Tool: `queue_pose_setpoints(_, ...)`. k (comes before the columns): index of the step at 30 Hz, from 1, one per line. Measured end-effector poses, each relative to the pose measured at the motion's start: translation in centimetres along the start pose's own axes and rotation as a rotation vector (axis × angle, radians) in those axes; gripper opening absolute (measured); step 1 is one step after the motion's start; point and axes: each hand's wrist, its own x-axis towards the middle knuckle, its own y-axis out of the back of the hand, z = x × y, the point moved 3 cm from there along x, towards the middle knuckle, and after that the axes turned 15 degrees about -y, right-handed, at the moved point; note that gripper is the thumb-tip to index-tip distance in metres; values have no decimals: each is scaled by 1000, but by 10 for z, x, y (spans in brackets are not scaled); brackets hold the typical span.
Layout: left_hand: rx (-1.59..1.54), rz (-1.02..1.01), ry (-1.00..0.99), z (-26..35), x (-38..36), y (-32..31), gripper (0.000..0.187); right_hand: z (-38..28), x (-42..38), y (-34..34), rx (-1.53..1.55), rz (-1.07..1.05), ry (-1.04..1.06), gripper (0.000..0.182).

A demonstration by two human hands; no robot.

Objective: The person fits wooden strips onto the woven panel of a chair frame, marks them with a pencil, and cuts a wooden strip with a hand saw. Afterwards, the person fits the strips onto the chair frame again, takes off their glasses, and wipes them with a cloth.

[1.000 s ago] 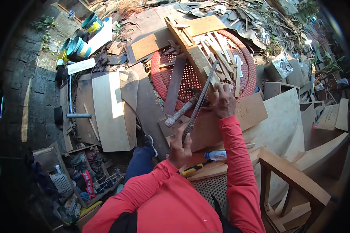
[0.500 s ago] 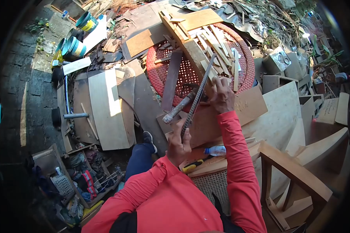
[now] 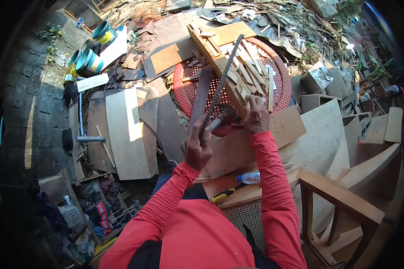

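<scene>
Over the red woven round seat (image 3: 284,80), 2 bent-fingered holds

Our left hand (image 3: 199,145), near the seat's front edge, is closed around the lower end of a ribbed metal bar (image 3: 220,86). The bar slants over the seat and across the wooden plank (image 3: 219,62); whether they touch, we cannot tell. Our right hand (image 3: 256,117), at the seat's front edge, has its fingers wrapped on the plank's near end. Between our 2 hands is a hammer (image 3: 217,121). We judge it best to pin the plank firmly, keep the left wrist straight, and leave the right fingers clear of the bar.
</scene>
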Motion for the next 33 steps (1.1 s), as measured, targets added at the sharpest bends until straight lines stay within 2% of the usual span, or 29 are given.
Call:
queue_pose_setpoints(2, 80, 11, 49, -3, -11, 39, 41, 4, 0, -8, 43, 61, -12, 33)
queue_pose_setpoints(5, 195, 25, 28, -39, -26, 82, 42, -9, -10, 1, -111, 229, 34, 34)
queue_pose_setpoints(8, 328, -48, -42, -78, -31, 100, 45, -23, -10, 8, -168, 233, -69, 31)
queue_pose_setpoints(11, 338, -101, -180, -107, -25, 95, 47, -23, 0, 22, -98, 266, -132, 25)
queue_pose_setpoints(13, 324, -160, -127, -128, -20, 78, 48, -33, 4, 44, 11, 248, -175, 22)
queue_pose_setpoints(15, 351, -210, -131, -135, -6, 56, 51, -60, 5, 91, 200, 270, -104, 16)
queue_pose_setpoints(18, 365, -222, -162, -137, 16, 13, 60, -103, -13, 178, 376, 311, -176, 16)
queue_pose_setpoints(20, 353, -293, -151, -138, 17, -8, 65, -126, -44, 226, 615, 360, -241, 13)
queue_pose_setpoints(24, 330, -327, -182, -148, -4, -28, 72, -107, -114, 290, 583, 533, -301, 15)
queue_pose_setpoints(27, 384, -447, -297, -157, -10, -30, 75, -62, -173, 313, 514, 576, -338, 28)
queue_pose_setpoints(29, 386, -446, -321, -156, -9, -23, 69, -60, -217, 326, 569, 641, -410, 28)
queue_pose_setpoints(31, 329, -436, -333, -159, -1, -19, 55, -78, -253, 340, 640, 741, -386, 24)
queue_pose_setpoints(33, 269, -492, -348, -181, 3, -20, 52, -93, -289, 353, 679, 803, -369, 19)
